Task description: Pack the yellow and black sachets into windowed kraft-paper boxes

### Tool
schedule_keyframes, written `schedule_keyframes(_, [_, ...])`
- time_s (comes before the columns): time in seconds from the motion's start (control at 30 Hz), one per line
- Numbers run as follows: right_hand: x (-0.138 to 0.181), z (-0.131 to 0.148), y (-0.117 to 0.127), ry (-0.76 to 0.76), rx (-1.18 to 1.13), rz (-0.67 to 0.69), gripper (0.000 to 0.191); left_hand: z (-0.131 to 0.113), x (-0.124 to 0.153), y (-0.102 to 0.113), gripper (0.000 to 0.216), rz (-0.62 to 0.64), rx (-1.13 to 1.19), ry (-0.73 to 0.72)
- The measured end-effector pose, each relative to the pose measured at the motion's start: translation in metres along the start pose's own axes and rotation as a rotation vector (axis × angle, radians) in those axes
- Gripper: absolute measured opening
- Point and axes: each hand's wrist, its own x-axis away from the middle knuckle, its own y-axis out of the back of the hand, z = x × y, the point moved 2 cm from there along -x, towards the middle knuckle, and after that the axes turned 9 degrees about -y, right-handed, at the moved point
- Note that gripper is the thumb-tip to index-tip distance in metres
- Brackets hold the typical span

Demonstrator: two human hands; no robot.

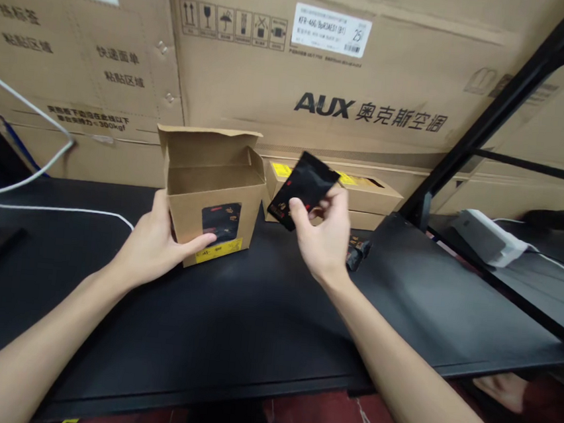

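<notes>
An open kraft paper box (214,192) with a small window and a yellow label stands upright on the black table (231,326). My left hand (159,243) is wrapped round its lower left side, thumb across the front. My right hand (322,235) pinches a black sachet (301,188) with red print, held tilted in the air just right of the box's open top. Another small dark sachet (358,251) lies on the table right of my right hand.
Two flat kraft boxes (363,193) with yellow labels lie behind the sachet. Large AUX cardboard cartons (325,76) form a wall at the back. A white cable (41,168) runs at the left. A black metal frame (495,119) and a white adapter (483,237) stand at the right.
</notes>
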Motion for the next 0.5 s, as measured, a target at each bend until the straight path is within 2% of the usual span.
schedule_keyframes(0.1, [0.001,0.032,0.013,0.165,-0.03,-0.124,0.053,-0.001,0.0,-0.001,0.077,0.024,0.021,0.01])
schedule_keyframes(0.2, [0.001,0.069,0.016,0.326,0.035,-0.09,0.067,0.0,0.0,-0.003,0.072,0.049,0.034,0.029])
schedule_keyframes(0.27, [-0.002,0.089,0.009,0.394,0.13,0.039,0.058,0.0,0.001,-0.004,0.068,0.062,0.056,0.035])
schedule_keyframes(0.33, [-0.007,0.102,-0.003,0.449,0.23,0.188,0.041,-0.001,0.001,-0.005,0.065,0.056,0.073,0.026])
schedule_keyframes(0.4, [-0.011,0.109,-0.017,0.479,0.307,0.307,0.026,-0.002,0.002,-0.005,0.064,0.042,0.079,0.012])
schedule_keyframes(0.5, [-0.014,0.112,-0.037,0.461,0.382,0.414,0.01,-0.003,0.004,-0.006,0.065,0.048,0.081,0.021])
